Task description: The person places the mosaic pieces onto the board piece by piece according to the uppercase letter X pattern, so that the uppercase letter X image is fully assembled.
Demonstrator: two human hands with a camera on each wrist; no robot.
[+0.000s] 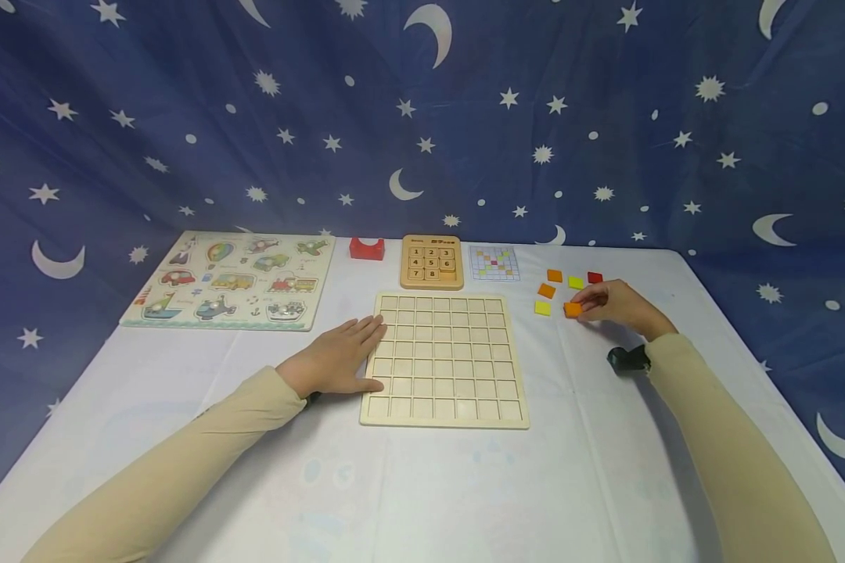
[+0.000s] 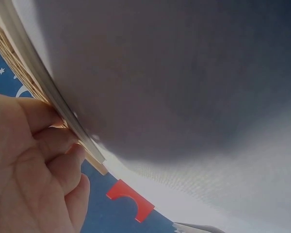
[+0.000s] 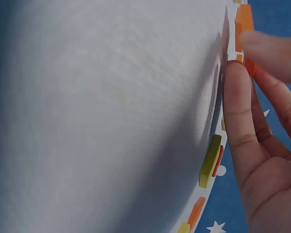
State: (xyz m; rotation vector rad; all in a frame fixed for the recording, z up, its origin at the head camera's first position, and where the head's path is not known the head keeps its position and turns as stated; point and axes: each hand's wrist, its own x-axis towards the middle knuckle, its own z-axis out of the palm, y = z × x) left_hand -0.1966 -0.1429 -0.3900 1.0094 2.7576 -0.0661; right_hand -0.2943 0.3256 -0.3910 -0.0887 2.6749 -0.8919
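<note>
A pale wooden grid board (image 1: 444,356) of square cells lies flat on the white table. My left hand (image 1: 336,358) rests on its left edge with fingers spread; the left wrist view shows those fingers (image 2: 63,167) against the board's rim (image 2: 53,99). To the right of the board, my right hand (image 1: 620,305) pinches an orange square tile (image 1: 573,310) between thumb and fingers, low over the cloth. Around it lie two other orange tiles (image 1: 546,290), two yellow tiles (image 1: 542,308) and a red tile (image 1: 595,277). In the right wrist view the thumb partly covers the pinched orange tile (image 3: 246,22).
Behind the board stand a red notched block (image 1: 367,249), a wooden number puzzle (image 1: 432,263) and a printed card with a coloured grid (image 1: 494,263). A picture puzzle board (image 1: 228,281) of vehicles lies at the far left. A blue starry curtain (image 1: 366,117) closes off the back.
</note>
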